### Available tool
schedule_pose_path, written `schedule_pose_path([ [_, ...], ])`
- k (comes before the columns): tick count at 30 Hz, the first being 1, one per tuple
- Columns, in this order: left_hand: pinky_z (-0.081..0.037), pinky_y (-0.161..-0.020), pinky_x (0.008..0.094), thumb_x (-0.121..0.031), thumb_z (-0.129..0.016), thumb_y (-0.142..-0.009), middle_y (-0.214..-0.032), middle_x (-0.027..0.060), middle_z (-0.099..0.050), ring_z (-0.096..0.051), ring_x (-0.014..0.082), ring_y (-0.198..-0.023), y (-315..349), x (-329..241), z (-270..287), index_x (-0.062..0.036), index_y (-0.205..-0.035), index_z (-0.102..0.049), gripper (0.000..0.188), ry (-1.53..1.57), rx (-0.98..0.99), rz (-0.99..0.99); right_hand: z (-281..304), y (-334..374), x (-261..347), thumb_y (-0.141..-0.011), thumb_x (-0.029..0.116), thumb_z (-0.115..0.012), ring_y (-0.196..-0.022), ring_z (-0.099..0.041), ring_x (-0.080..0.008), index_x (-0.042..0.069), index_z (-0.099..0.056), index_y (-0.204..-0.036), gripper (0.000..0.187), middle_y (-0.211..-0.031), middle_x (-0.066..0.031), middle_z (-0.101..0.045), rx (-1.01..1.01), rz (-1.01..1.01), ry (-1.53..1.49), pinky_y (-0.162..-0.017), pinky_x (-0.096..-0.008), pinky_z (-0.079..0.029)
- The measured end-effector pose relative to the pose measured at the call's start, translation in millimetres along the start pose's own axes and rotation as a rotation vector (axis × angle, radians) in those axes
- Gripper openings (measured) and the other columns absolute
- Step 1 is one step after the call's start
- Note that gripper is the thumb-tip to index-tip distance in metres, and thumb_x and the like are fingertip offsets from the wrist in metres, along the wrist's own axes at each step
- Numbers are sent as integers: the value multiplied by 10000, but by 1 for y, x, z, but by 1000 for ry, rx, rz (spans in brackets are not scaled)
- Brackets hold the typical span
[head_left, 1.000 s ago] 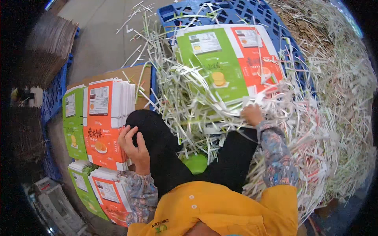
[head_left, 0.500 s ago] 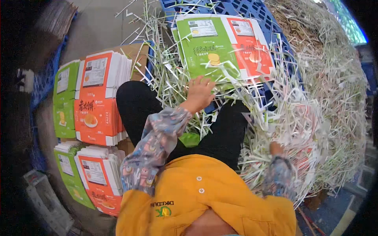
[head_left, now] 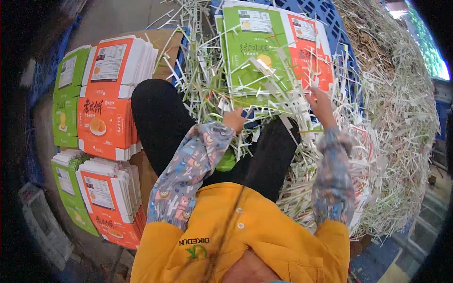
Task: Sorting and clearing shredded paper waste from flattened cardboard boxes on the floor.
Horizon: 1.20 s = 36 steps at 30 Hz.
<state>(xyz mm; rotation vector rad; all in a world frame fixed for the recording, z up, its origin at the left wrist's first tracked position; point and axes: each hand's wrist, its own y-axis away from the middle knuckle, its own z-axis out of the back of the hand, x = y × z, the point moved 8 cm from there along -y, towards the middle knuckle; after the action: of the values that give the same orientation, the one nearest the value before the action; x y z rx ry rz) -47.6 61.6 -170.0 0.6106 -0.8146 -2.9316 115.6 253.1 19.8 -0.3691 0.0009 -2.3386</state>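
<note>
A stack of flat printed carton blanks lies ahead of me, one part green point(head_left: 255, 42) and the other orange point(head_left: 309, 54). Loose thin paper strips point(head_left: 278, 101) lie over its near edge. My left hand point(head_left: 234, 120) is down among the strips between my knees, its fingers curled in around some of them. At the near right corner of the orange blanks, my right hand point(head_left: 322, 107) reaches into the strips with fingers stretched out and slightly bent. Strips partly cover its fingertips, and I make out nothing held in it.
To my left stand stacks of orange blanks point(head_left: 107, 113) and green blanks point(head_left: 66, 118), with more orange blanks point(head_left: 108, 203) nearer. A large heap of shredded strips point(head_left: 401, 118) fills the right side. A blue plastic pallet point(head_left: 311, 9) shows behind the front stack.
My right hand has come up from the strip heap at the right to the orange blanks' near corner. My left hand has drawn back from the green blanks' edge, its fingers now curled.
</note>
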Motion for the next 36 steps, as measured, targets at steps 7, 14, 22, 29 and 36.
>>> schedule_pose_path([
  [7, -411, -734, 415, -221, -530, -724, -1009, 141, -529, -536, 287, -846, 41, -2, 46, -76, -904, -582, 237, -76, 50, -64, -136, -76, -55, -782, 324, -490, -949, -507, -332, 38, -468, -1108, 434, -1048, -218, -508, 131, -424, 247, -797, -397, -406],
  [14, -366, -808, 384, -151, -496, -737, -962, 142, -519, -460, 307, -925, 17, -5, 143, -33, -943, -531, 241, 672, -793, -262, -276, 86, 141, -705, 229, -530, -763, -586, -294, 90, -609, -851, 216, -844, -142, -604, 728, -5, -460, -672, -407, -460],
  [22, -429, -667, 441, -164, -473, -722, -826, 156, -574, -557, 336, -792, -17, 18, 1, -106, -894, -557, 200, 515, -221, 46, -166, 30, 133, -764, 194, -491, -750, -554, -306, 30, -571, -832, 194, -773, -147, -569, 284, 72, -560, -668, -367, -436],
  [29, -435, -634, 433, -110, -480, -702, -839, 160, -577, -572, 304, -795, 3, -12, 32, -78, -869, -539, 180, 354, -99, 29, -171, -21, 17, -787, 174, -474, -682, -532, -292, 8, -525, -892, 203, -786, -158, -570, -190, -345, -168, -642, -377, -424],
  [36, -429, -685, 426, -120, -429, -729, -910, 180, -546, -546, 328, -828, -3, 29, 55, -91, -917, -545, 222, 411, -672, -74, -270, 102, 218, -807, 221, -411, -1006, -493, -303, 63, -532, -1049, 313, -1037, -197, -534, 949, 131, -446, -883, -366, -365],
])
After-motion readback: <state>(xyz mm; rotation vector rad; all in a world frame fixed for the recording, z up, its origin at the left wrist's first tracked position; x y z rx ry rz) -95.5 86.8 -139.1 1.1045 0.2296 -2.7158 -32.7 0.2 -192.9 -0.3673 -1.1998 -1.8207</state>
